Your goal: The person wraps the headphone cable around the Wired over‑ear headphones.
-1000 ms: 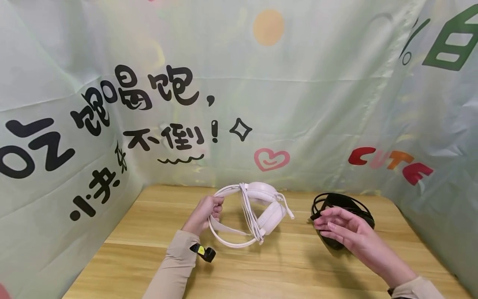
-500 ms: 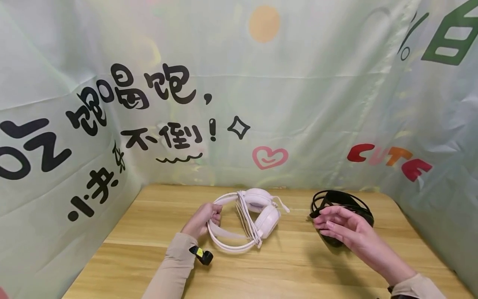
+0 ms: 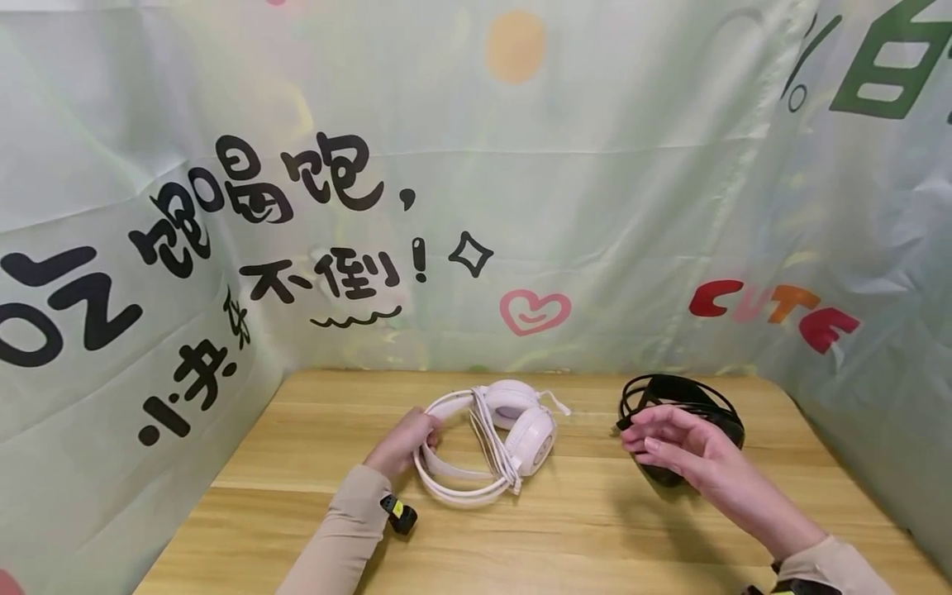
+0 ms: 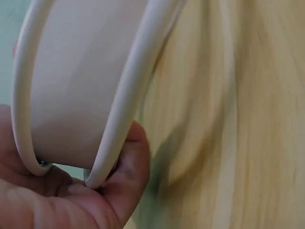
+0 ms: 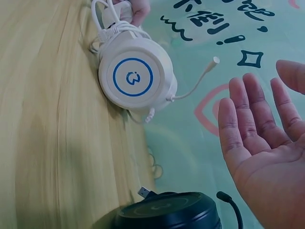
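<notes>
My left hand [image 3: 407, 438] grips a white headset [image 3: 532, 440] by its headband, at the left of the wooden table in the head view. In the left wrist view, the fingers and thumb lie round the white headband [image 4: 86, 86] at its bend. A white cable [image 3: 491, 430] is wound around the headset, and a thin microphone boom sticks out from an ear cup. My right hand [image 3: 702, 454] hovers, relaxed and holding nothing, in front of a black headset [image 3: 673, 390], partly hiding it. The right wrist view shows its palm and loosely straight fingers apart from both headsets.
The wooden table [image 3: 550, 529] is enclosed at the back and sides by a pale green printed cloth [image 3: 610, 215]. A black cable with a USB plug [image 5: 144, 192] belongs with the black headset on the right.
My left hand has lowered the white headset toward the table, its ear cups coming down and slightly left. My right hand has stayed almost where it was.
</notes>
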The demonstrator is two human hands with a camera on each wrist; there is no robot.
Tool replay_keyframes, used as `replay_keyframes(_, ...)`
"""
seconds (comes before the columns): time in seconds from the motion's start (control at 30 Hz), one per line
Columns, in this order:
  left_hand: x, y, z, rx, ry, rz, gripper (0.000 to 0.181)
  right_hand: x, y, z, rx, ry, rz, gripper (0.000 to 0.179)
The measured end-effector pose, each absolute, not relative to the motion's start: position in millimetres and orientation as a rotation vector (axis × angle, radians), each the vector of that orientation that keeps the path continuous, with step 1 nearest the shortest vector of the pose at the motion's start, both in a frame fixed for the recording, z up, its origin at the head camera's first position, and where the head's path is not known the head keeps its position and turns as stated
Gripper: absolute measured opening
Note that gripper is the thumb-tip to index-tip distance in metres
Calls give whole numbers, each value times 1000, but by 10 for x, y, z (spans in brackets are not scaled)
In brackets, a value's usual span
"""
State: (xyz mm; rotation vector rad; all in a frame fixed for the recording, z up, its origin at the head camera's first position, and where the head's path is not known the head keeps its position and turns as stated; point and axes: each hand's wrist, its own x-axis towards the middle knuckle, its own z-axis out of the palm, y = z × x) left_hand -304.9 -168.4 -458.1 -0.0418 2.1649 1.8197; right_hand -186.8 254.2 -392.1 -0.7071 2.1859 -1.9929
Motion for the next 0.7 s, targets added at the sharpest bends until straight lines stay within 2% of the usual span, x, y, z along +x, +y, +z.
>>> replay_keyframes(0.1,-3025,-1693,-4580,-16,2332,1707,15,-1883,2526,-3909,-721,2243,-1952,26)
replay_keyframes(0.3,-3036,-1707,-4530,-8,2597,1447,30,-1990,2499,-3803,-754,2459,-1798,25)
replay_keyframes(0.4,-3078,-1741,-4484,67,2721,1258,33,-2097,2491,-3700,-741,2663,-1607,26)
replay_keyframes(0.53,-3132,-1785,-4360,178,2812,1030,30,-2284,2525,-3527,-699,2922,-1268,34)
replay_keyframes(0.7,-3236,-1817,-4090,222,2862,938,50,-2585,2569,-3332,-655,3096,-940,54)
